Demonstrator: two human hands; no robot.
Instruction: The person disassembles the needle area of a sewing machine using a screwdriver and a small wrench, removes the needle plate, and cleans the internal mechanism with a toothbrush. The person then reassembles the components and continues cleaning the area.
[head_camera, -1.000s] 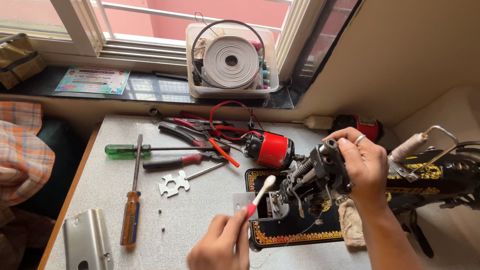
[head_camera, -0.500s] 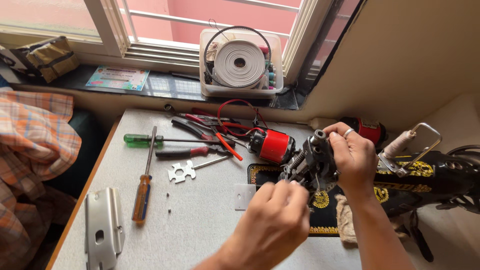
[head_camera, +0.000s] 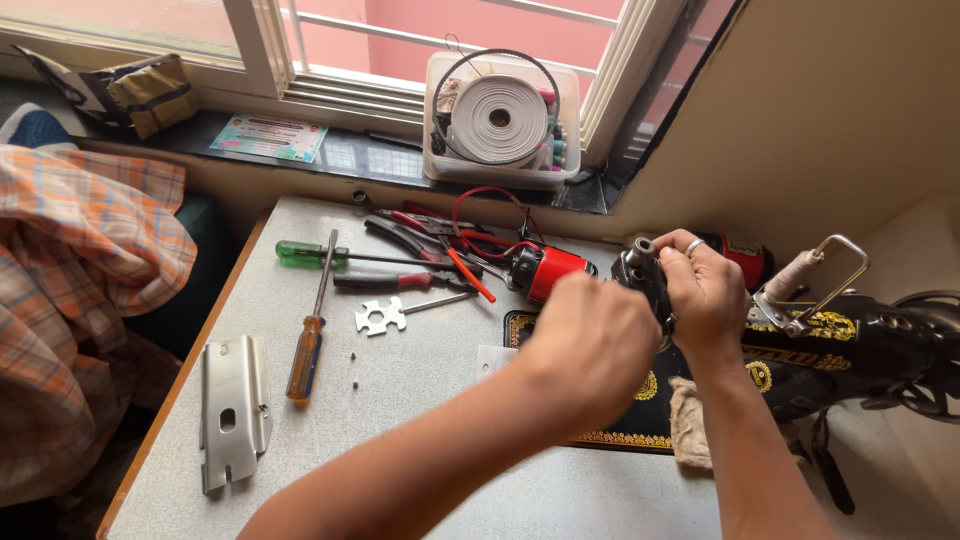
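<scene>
Now the left hand (head_camera: 590, 345) is closed into a loose fist right in front of the head end of the black sewing machine (head_camera: 860, 350). A second ago this hand was lower and held a small brush with a red handle; the brush is hidden now, so I cannot tell if the curled fingers are clamped on it or only pressed together. The hand has come up to the machine head, which suggests that the work moved from reaching to acting on the part itself.

The right hand (head_camera: 705, 290) stays on the same place as before: its fingers (head_camera: 672, 250) wrap over the top of the metal head and keep it steady, just beside the left knuckles.

Beyond the left fingers lies a red motor (head_camera: 553, 268) with red wires. Farther to that side are the pliers (head_camera: 420, 243), a green-handled screwdriver (head_camera: 305, 254), an orange-handled screwdriver (head_camera: 308, 345), a flat star-shaped wrench (head_camera: 381, 316) and a bent metal plate (head_camera: 233, 408), all well apart from both hands.
</scene>
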